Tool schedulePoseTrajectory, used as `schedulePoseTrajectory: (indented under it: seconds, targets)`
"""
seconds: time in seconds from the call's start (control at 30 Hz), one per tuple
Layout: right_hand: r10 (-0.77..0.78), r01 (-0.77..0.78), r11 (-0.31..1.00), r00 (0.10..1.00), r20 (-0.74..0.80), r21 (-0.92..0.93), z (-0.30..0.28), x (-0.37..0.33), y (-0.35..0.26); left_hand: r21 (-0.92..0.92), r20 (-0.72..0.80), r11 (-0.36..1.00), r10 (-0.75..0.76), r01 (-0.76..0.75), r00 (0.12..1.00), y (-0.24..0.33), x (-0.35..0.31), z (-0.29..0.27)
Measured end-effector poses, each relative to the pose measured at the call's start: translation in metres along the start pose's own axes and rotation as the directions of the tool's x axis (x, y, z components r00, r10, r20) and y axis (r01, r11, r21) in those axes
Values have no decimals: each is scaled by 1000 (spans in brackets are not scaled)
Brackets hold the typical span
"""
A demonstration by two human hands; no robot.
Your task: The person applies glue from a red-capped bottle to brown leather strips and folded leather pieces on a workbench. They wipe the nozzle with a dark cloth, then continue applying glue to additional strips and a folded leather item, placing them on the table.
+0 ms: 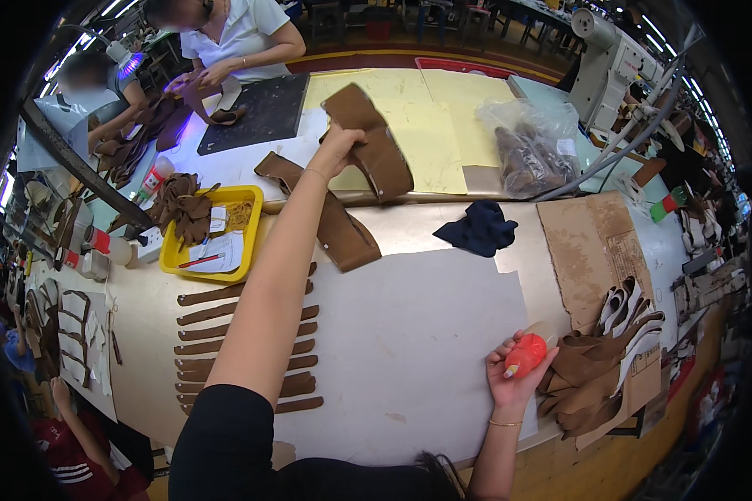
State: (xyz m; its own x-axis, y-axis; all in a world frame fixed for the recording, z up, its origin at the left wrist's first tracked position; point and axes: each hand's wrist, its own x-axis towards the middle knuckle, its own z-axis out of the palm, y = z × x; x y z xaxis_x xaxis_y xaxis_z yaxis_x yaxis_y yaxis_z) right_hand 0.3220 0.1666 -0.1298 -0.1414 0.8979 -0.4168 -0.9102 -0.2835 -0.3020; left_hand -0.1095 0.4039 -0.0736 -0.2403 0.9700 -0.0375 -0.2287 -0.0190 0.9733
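My left hand [340, 150] reaches far across the table, its fingers closed on a wide brown leather-like piece [382, 152] held up near the table's far edge. Another brown length [342, 234] shows on both sides of my forearm; I cannot tell whether it joins the held one. Low on the right, my right hand [510, 392] is wrapped round a squeeze bottle with a red top [526, 355], its pale nozzle tilted toward me. Several narrow brown strips [302, 366] lie in a row on the left of a pale grey sheet [426, 351], partly hidden by my left arm.
A yellow tray [254, 242] holds brown pieces, papers and a red pen. A dark blue cloth [480, 229] lies beyond the sheet. Brown strips [589, 367] are heaped on cardboard [572, 250] at right. Across stand a plastic bag [530, 154], a sewing machine [606, 71] and two people working.
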Motion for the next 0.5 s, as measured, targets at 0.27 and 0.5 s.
schedulePoseTrajectory:
  seconds: [0.27, 0.5]
  targets:
    - [8, -8, 1000, 1000, -7, -4, -2, 1, -1, -80, -154, 993, -98, 87, 983, -15, 20, -34]
    - [1, -1, 1000, 1000, -10, 0, -2, 0, -1, 19, -164, 999, 51, -48, 985, 13, 32, -31]
